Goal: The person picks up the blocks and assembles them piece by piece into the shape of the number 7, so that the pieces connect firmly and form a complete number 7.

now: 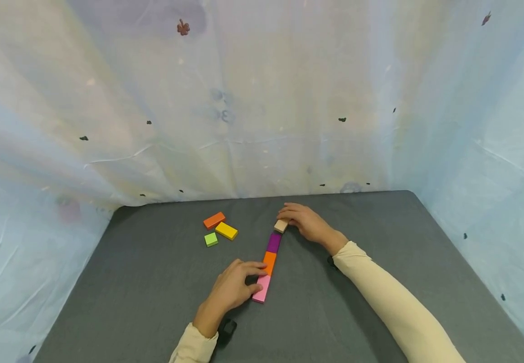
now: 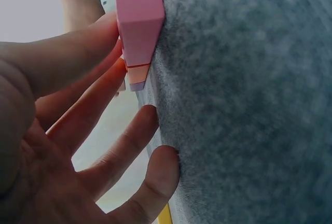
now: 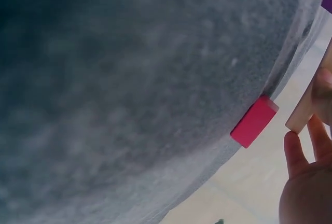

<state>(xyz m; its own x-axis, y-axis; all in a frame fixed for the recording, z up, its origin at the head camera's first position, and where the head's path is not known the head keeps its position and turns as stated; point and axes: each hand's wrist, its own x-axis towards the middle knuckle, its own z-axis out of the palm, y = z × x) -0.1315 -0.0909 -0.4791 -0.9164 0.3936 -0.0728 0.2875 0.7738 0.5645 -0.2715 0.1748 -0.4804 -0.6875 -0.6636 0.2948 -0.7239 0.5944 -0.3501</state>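
A row of blocks runs away from me on the grey table: pink (image 1: 261, 289), orange (image 1: 269, 263) and purple (image 1: 273, 242). Beyond the purple one, my right hand (image 1: 309, 225) pinches a plain wooden block (image 1: 281, 225). The right wrist view shows this wooden block (image 3: 302, 111) from the side, with fingertips at its end. My left hand (image 1: 231, 288) touches the near part of the row, thumb at the pink block (image 2: 140, 19) and other fingers stretched toward the orange one (image 2: 138, 73). Its lower fingers are spread along the cloth.
Left of the row lie loose orange-red (image 1: 214, 220), yellow (image 1: 226, 231) and lime green (image 1: 211, 239) blocks. A red block (image 3: 254, 121) shows on the table in the right wrist view. Pale patterned sheeting (image 1: 262, 101) hangs behind and at both sides of the table.
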